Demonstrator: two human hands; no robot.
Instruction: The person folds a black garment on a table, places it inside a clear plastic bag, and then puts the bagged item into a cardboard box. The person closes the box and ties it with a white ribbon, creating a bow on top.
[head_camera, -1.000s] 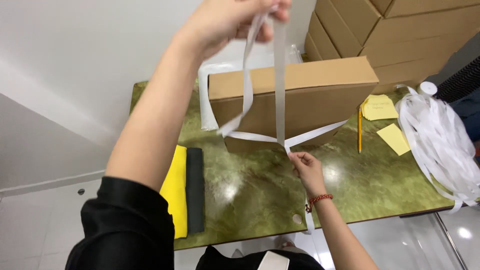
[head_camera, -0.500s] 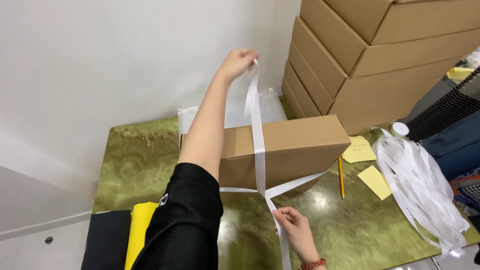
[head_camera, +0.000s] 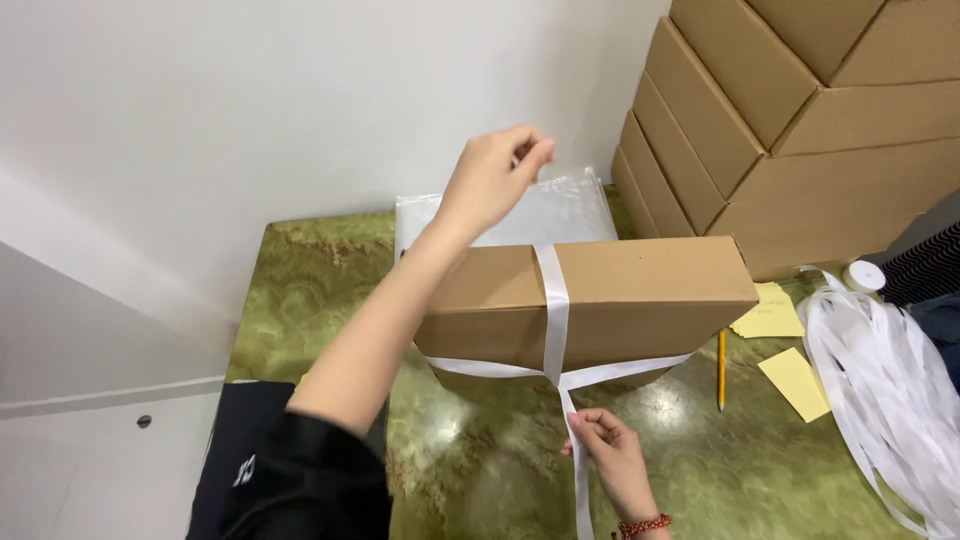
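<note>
Pinching the ribbon (head_camera: 553, 300) below the box (head_camera: 640, 300), the right hand (head_camera: 605, 445) is keeping it taut; the left hand (head_camera: 492, 180), fingertips bunched, is hovering above the box, seemingly empty.

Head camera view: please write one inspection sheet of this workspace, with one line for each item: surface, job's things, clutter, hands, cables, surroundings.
Surface: green marbled table, glossy.
Job's things: flat cardboard box on the table, with white ribbon running over its top and front and crossing near the lower front edge.
Clutter: yellow paper notes, a pencil, a loose heap of white ribbon strips, a clear plastic bag behind the box.
Hands: left hand raised above the box, fingers pinched; right hand grips the ribbon tail below the crossing.
Cables: nothing seen.
Surroundings: white wall, stacked cardboard boxes at the right.
</note>
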